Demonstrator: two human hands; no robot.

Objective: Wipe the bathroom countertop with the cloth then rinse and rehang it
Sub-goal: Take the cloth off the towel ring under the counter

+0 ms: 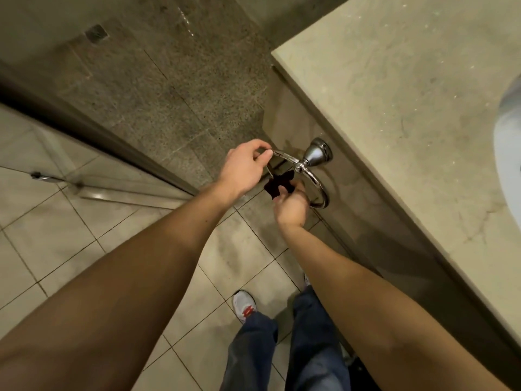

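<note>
A chrome towel ring (313, 172) hangs from a round mount on the side panel of the vanity, below the beige stone countertop (394, 94). My left hand (244, 167) pinches the ring's upper left part between thumb and fingers. A small dark cloth (279, 183) is bunched inside the ring. My right hand (291, 206) holds the cloth from below with curled fingers, close to the ring's lower arc. Most of the cloth is hidden by the hand.
The edge of a white sink basin (509, 142) shows at the far right of the countertop. A glass shower door with a metal frame (93, 128) runs across the left, with dark granite shower floor and a drain (96, 33) behind it. Pale floor tiles and my feet lie below.
</note>
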